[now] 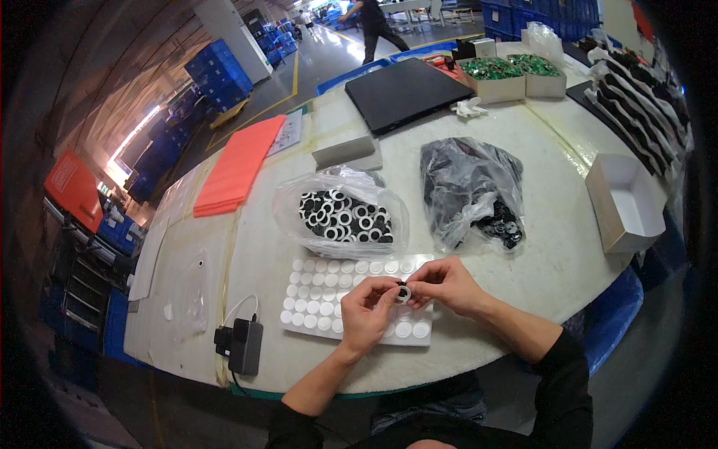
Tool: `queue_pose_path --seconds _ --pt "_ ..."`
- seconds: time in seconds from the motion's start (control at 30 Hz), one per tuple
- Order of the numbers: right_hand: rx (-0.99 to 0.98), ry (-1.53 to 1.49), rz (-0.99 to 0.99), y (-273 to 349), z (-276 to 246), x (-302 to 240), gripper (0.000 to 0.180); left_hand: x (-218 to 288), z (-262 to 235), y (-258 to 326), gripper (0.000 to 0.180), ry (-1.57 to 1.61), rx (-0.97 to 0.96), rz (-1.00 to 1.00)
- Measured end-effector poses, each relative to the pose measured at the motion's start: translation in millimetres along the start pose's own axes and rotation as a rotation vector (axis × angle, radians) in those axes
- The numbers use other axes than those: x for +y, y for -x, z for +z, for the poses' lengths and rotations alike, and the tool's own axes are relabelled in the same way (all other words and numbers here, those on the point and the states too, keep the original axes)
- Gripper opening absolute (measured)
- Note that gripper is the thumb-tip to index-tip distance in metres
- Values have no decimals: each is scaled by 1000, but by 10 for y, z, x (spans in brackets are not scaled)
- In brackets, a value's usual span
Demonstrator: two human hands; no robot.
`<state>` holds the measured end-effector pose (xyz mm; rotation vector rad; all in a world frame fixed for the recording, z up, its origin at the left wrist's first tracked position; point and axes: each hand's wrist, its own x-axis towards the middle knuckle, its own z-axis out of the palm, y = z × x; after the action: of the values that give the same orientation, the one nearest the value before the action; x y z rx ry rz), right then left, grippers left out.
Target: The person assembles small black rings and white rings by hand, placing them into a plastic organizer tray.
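Observation:
My left hand (363,316) and my right hand (451,287) meet over the right part of a white tray (407,343). Between their pinched fingertips is a small white ring with a black part (404,293) against it. Rows of round white caps (326,308) fill the tray; my hands and wrists hide some of them. Just beyond the tray lies an open clear plastic bag (283,209) full of white and black rings (344,218). To its right, a second clear bag (460,176) holds small black parts (502,230).
A black power adapter (246,346) with a white cable sits left of the tray. Orange sheets (239,165) lie at the far left, a black flat case (407,93) at the back. Boxes of green circuit boards (490,90) stand behind; an open white box (624,202) is at right.

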<state>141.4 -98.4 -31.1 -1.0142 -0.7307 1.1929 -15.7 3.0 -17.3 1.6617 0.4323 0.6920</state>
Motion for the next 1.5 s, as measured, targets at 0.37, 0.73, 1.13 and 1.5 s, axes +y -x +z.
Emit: queue_pose_path --seconds 0.37,0.73,1.13,1.5 --pt "-58 65 -37 36 20 -20 17 -66 25 47 12 -33 75 100" --pt "-39 127 -56 49 -11 -5 14 -14 -10 37 20 160 -56 -119" --pt "121 208 -138 75 66 59 10 -1 59 37 22 218 -15 -147" --pt "58 543 -289 70 47 19 9 -25 -42 31 22 22 -105 -67"
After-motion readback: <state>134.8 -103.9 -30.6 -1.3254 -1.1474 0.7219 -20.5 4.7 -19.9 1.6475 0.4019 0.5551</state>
